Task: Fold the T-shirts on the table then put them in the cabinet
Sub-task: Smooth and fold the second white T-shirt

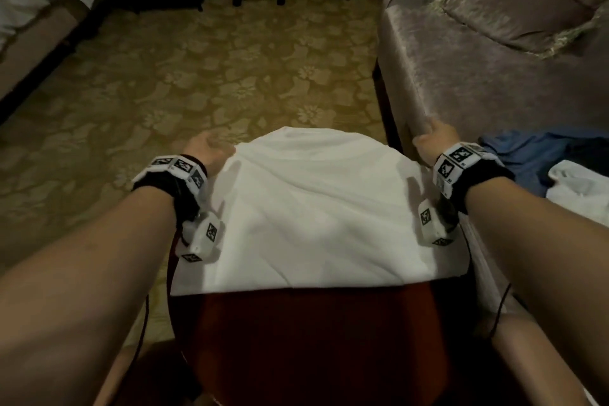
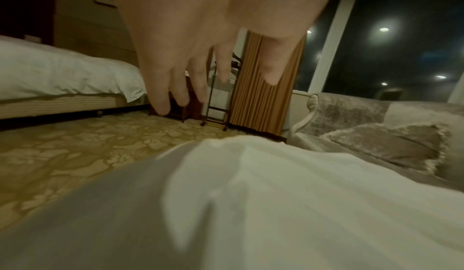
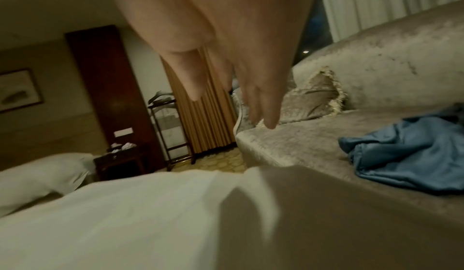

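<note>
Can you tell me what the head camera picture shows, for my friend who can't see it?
A white T-shirt lies spread over a dark red table, with the left hand and right hand open at its far corners. A crumpled blue garment lies on the grey sofa to the right.

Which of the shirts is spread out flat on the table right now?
The white T-shirt between the two hands; it lies smoothed over the red table. The blue garment and another white one sit crumpled on the sofa.

Two hands (image 1: 211,150) (image 1: 435,138), perhaps three shirts (image 1: 313,208) (image 1: 527,155) (image 1: 580,184)
</note>
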A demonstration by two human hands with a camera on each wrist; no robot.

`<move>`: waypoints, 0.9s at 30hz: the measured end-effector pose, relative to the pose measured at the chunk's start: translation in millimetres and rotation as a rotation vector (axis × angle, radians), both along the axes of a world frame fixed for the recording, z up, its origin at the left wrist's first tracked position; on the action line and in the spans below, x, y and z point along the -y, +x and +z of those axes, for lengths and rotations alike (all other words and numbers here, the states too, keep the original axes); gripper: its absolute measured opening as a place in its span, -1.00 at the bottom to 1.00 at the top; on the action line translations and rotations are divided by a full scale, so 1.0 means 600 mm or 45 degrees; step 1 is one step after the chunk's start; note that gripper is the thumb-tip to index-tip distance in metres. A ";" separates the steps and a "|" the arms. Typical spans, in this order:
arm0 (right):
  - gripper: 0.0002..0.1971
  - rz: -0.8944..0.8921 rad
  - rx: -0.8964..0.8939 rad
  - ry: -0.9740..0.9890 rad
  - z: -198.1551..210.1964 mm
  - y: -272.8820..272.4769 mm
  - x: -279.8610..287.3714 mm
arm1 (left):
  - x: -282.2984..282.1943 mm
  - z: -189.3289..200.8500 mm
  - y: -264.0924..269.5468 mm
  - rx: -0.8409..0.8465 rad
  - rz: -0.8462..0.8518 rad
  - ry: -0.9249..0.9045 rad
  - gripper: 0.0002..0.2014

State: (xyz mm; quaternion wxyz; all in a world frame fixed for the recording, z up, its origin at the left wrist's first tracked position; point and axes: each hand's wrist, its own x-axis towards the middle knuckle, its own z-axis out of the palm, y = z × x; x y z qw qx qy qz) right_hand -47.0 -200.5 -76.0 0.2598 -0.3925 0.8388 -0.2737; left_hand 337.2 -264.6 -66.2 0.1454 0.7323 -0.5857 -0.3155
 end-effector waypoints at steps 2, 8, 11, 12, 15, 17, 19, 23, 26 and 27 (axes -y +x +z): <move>-0.52 0.165 -0.051 0.094 -0.002 0.020 -0.024 | -0.036 -0.010 -0.004 0.120 -0.159 0.110 -0.47; -0.23 0.677 -0.551 0.546 -0.020 0.111 -0.128 | -0.157 -0.038 -0.006 0.646 -0.434 0.387 -0.05; 0.01 0.762 -0.594 0.814 -0.051 0.138 -0.181 | -0.209 -0.054 0.006 0.694 -0.427 0.520 0.14; 0.05 0.765 -0.608 0.857 -0.060 0.143 -0.199 | -0.227 -0.061 0.010 0.706 -0.433 0.541 0.14; 0.08 0.772 -0.648 0.890 -0.071 0.156 -0.247 | -0.276 -0.068 0.014 0.749 -0.435 0.531 0.08; 0.08 0.782 -0.677 0.911 -0.072 0.156 -0.264 | -0.293 -0.071 0.015 0.783 -0.455 0.524 0.09; 0.11 0.802 -0.695 0.965 -0.063 0.156 -0.277 | -0.304 -0.070 0.019 0.817 -0.484 0.543 0.15; 0.15 0.819 -0.733 1.012 -0.050 0.160 -0.303 | -0.334 -0.069 0.021 0.811 -0.502 0.574 0.19; 0.15 0.827 -0.769 1.013 -0.049 0.164 -0.319 | -0.358 -0.068 0.021 0.841 -0.516 0.576 0.19; 0.13 0.841 -0.795 1.005 -0.048 0.164 -0.325 | -0.366 -0.070 0.021 0.853 -0.524 0.575 0.19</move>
